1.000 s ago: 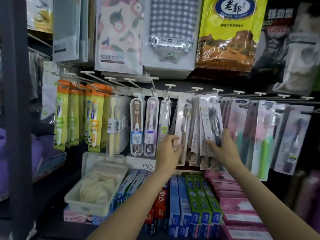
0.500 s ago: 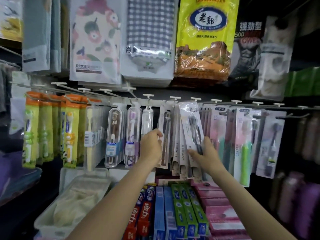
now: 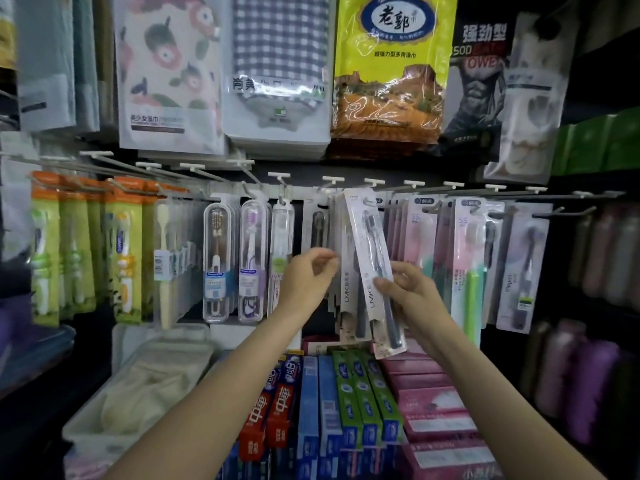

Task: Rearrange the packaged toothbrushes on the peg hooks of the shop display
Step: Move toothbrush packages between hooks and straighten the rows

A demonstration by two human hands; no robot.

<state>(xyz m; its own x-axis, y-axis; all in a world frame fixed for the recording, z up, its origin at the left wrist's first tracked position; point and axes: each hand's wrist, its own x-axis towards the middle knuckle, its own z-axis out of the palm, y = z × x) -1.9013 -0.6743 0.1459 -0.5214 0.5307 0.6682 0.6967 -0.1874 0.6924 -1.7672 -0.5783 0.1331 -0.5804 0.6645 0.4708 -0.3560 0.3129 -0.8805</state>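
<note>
A row of peg hooks (image 3: pixel 372 183) carries packaged toothbrushes. My right hand (image 3: pixel 410 292) grips a white LMK toothbrush pack (image 3: pixel 369 244) with a dark brush; the pack is tilted, its top leaning left at the hook. Behind it hang several more white LMK packs (image 3: pixel 346 306). My left hand (image 3: pixel 306 277) is at their left edge with curled, blurred fingers that seem to pinch the edges. A pack with a brown brush (image 3: pixel 317 225) hangs just above that hand.
Clear-cased brushes (image 3: pixel 216 258) and green-orange packs (image 3: pixel 121 251) hang to the left, pink packs (image 3: pixel 467 258) to the right. Toothpaste boxes (image 3: pixel 346 410) stand below, beside a white bin (image 3: pixel 104 424). Bagged towels (image 3: pixel 280 71) hang above the hooks.
The view has moved closer. My right hand has pulled the front LMK pack out and tilted it. My left hand has shifted right to the edge of the hanging packs.
</note>
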